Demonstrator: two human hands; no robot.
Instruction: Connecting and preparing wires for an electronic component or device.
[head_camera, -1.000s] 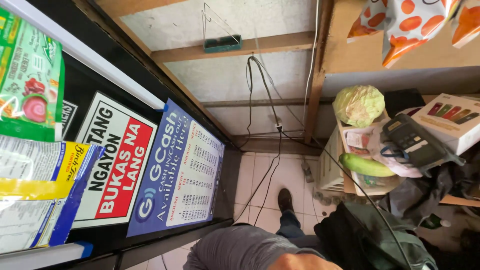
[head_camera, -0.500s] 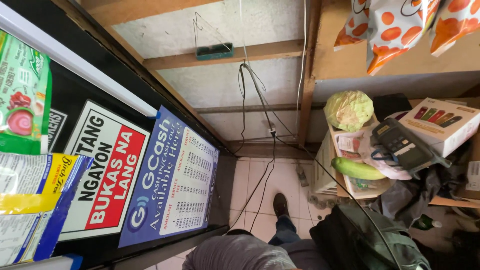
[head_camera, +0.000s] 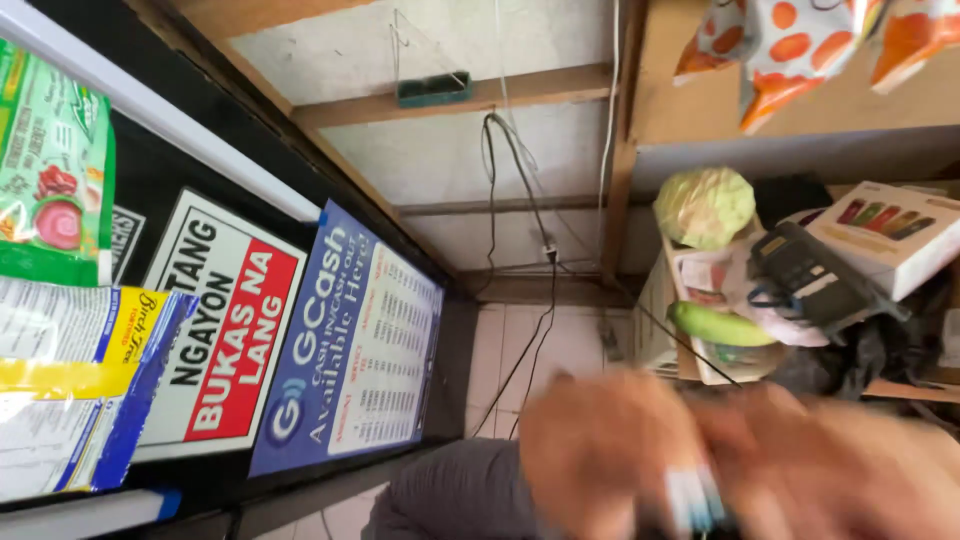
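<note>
Both blurred hands (head_camera: 740, 455) have risen in at 5 o'clock, meeting over a small pale blue-white object (head_camera: 693, 497) — grip unreadable; steadying comes next

You see a rough grey wall (head_camera: 440, 160) with wooden beams (head_camera: 470, 100). Below the wall lies a white tiled floor (head_camera: 520, 350). Right of the wall stands a wooden shelf (head_camera: 760, 120).

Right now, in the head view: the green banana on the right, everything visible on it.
The green banana is one long, slightly curved fruit, smooth-skinned and evenly green. It lies nearly level, tilted a little, atop a cluttered pile on the right. Its upper side meets a white plastic bag; a dark cable crosses near its left end. A leafy cabbage sits above, apart from it. The blurred hands are below, not touching it.
</note>
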